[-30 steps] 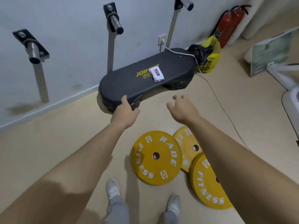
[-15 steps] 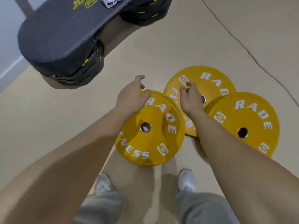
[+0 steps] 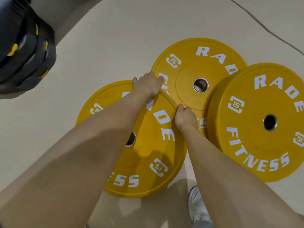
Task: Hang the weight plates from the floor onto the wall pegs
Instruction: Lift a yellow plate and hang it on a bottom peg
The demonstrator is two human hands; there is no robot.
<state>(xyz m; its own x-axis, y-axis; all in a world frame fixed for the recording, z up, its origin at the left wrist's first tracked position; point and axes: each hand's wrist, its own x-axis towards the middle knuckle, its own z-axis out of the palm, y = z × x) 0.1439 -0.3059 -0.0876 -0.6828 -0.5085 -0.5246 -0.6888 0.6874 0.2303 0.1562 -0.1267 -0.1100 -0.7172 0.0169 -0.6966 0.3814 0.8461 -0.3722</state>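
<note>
Three yellow weight plates with white "RADE FITNESS" lettering lie overlapping on the floor. The left plate [image 3: 148, 153] rests partly on top of the middle plate [image 3: 189, 69]; the right plate [image 3: 256, 122] also overlaps the middle one. My left hand [image 3: 148, 84] curls over the far rim of the left plate. My right hand [image 3: 185, 117] grips the same plate's right rim, where it overlaps the middle plate. My fingertips are hidden under the rim. The wall pegs are out of view.
A black step platform with yellow accents [image 3: 24, 51] stands at the upper left. A thin cable [image 3: 269, 32] runs across the floor at the upper right. My white shoe [image 3: 197, 206] stands near the bottom edge, just below the plates.
I have bent down much closer to the plates. Both hands have moved from hovering above them to the left plate's rim and now grip it.
</note>
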